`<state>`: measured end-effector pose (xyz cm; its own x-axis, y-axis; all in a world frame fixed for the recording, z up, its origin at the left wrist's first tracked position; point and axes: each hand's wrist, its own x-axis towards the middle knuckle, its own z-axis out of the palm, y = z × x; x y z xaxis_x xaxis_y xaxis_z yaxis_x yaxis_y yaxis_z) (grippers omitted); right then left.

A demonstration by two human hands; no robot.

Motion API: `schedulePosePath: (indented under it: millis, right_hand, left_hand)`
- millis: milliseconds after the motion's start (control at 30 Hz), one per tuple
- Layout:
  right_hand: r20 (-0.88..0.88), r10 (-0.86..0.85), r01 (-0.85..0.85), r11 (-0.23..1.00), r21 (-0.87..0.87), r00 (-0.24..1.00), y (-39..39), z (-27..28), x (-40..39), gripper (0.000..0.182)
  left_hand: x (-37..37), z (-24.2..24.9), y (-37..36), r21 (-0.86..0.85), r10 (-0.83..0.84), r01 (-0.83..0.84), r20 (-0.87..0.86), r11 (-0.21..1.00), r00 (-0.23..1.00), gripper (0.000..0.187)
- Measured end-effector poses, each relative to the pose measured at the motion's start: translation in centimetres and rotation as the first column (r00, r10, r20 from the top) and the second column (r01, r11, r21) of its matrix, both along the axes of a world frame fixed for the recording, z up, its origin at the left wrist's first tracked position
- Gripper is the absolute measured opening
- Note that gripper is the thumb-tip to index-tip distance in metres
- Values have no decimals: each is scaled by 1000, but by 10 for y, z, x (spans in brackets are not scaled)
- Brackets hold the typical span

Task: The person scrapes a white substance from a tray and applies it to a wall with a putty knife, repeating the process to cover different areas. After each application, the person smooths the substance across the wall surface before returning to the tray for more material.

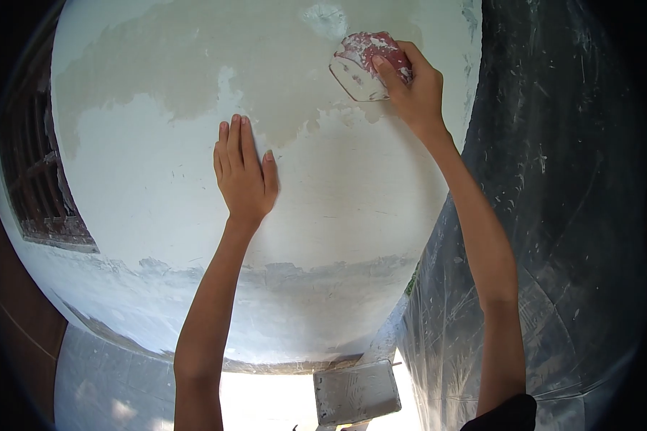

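Observation:
My right hand (415, 90) grips a putty spreader (370, 66) by its reddish upper part, which is smeared with white putty. The spreader's wide blade lies against the wall (323, 187) near the top, beside a fresh white patch of putty (326, 20). Lower and to the left, my left hand (246, 169) rests flat on the wall with its fingers stretched out and holds nothing. Around both hands, the wall is partly white and partly beige-grey, with uneven edges between the coats.
A dark barred window (39, 165) is set at the left. Dark plastic sheeting (553, 215) hangs along the right side. Down at the bottom is a rectangular putty-smeared tray (357, 393) over a brightly lit floor. A rough grey band (287, 276) crosses the lower wall.

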<state>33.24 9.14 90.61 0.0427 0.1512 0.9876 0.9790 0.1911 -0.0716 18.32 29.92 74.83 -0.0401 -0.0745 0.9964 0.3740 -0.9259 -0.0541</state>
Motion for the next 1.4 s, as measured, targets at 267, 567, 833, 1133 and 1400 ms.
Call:
schedulePosePath:
  millis: [267, 567, 833, 1133, 1400]
  right_hand:
    - [-132, -148, 197, 807, 557, 980, -28, 26, 22, 35]
    - [21, -35, 38, 989, -143, 999, -9, -7, -3, 32]
    - [-144, -232, 273, 839, 471, 962, -43, 25, 26, 33]
    - [51, -125, 130, 983, -129, 991, -37, -11, 25, 36]
    - [-99, -213, 235, 881, 410, 972, -52, 14, 22, 33]
  left_hand:
    - [1, -1, -1, -7, 10, -10, 21, 1000, 1000, 58]
    - [1, -1, 1, 18, -14, 13, 34, 1000, 999, 59]
    - [-1, -2, -3, 15, -15, 15, 4, 1000, 1000, 58]
    - [1, -1, -1, 5, -23, 23, 3, 1000, 1000, 60]
    - [-1, -1, -2, -1, -27, 27, -4, 1000, 1000, 60]
